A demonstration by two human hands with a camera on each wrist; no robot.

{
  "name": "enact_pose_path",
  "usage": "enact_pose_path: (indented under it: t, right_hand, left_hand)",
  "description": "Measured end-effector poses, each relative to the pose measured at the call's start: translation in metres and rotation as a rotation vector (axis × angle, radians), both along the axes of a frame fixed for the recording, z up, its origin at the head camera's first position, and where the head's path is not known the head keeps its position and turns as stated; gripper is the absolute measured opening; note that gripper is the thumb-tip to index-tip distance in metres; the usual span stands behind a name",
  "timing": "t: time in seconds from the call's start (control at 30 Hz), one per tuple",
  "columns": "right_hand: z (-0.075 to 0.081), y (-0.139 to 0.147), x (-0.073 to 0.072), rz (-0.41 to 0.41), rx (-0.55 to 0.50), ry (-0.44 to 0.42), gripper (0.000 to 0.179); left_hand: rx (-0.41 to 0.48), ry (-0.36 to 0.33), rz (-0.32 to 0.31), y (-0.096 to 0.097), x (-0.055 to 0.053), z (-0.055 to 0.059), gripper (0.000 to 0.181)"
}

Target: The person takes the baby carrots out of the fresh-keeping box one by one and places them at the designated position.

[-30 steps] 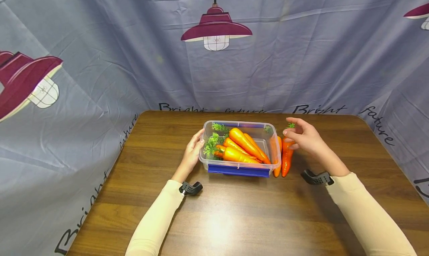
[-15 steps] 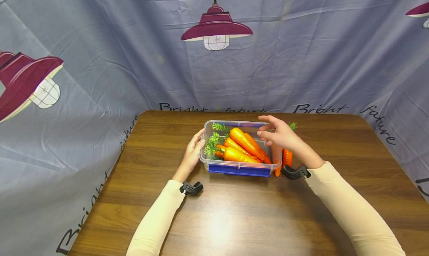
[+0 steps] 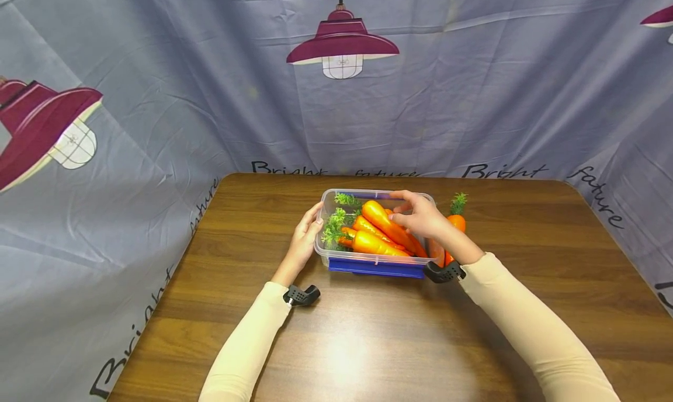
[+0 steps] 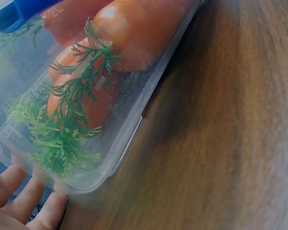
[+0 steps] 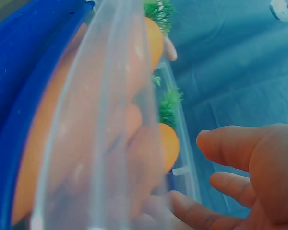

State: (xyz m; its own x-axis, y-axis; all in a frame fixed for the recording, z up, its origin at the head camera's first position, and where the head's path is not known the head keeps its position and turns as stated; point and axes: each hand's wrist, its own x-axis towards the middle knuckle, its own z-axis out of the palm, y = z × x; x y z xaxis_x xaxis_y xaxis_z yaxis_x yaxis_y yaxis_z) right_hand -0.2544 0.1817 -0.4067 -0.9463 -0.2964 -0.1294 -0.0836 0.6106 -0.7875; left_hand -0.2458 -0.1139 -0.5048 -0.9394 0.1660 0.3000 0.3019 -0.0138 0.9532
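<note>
A clear plastic food container (image 3: pixel 378 262) with blue side clips holds several orange carrots (image 3: pixel 375 243) with green leafy tops (image 3: pixel 335 224). My left hand (image 3: pixel 304 235) holds its left end, the thumb at the rim; in the left wrist view the fingers (image 4: pixel 26 201) lie against the outer wall. My right hand (image 3: pixel 420 215) is over the right half of the container, near the thick end of a carrot (image 5: pixel 169 147) in the right wrist view. Its thumb and fingers are spread apart with nothing between them.
Just right of the container a carrot (image 3: pixel 456 222) lies on the wooden table (image 3: pixel 389 338), partly hidden by my right wrist. A grey-blue curtain (image 3: pixel 462 98) printed with lamps hangs behind the table and along its sides.
My right hand has moved left, from above the carrots on the table to over the container, and now dips lower there. The left hand keeps its place on the container.
</note>
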Motion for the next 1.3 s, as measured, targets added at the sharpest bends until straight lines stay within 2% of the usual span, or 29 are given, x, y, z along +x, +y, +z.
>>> enact_pose_path:
  t: [0.13, 0.3, 0.53, 0.73, 1.1, 1.2, 1.3]
  right_hand:
    - [-0.002, -0.004, -0.001, -0.009, 0.055, 0.016, 0.059]
    - [-0.006, -0.009, -0.003, 0.004, 0.116, 0.025, 0.058]
    - [-0.012, -0.014, -0.006, 0.038, 0.176, 0.043, 0.057]
    - [-0.010, -0.021, -0.008, 0.063, 0.226, 0.068, 0.061]
    - [-0.014, -0.028, -0.004, 0.171, 0.289, 0.145, 0.073]
    - [-0.015, -0.028, -0.003, 0.192, 0.302, 0.154, 0.076]
    - [-0.016, -0.028, -0.002, 0.187, 0.294, 0.143, 0.076]
  left_hand:
    - [0.001, -0.055, 0.005, 0.002, -0.001, 0.003, 0.049]
    - [0.021, -0.076, 0.003, 0.002, 0.000, 0.004, 0.049]
    - [0.009, -0.054, 0.008, 0.002, 0.001, 0.004, 0.049]
    - [0.017, -0.067, 0.007, 0.001, 0.001, 0.005, 0.048]
    - [0.015, -0.071, 0.002, 0.002, -0.001, 0.003, 0.048]
    - [0.017, -0.056, 0.001, 0.001, 0.000, 0.001, 0.049]
    - [0.014, -0.012, -0.005, 0.000, 0.001, -0.002, 0.050]
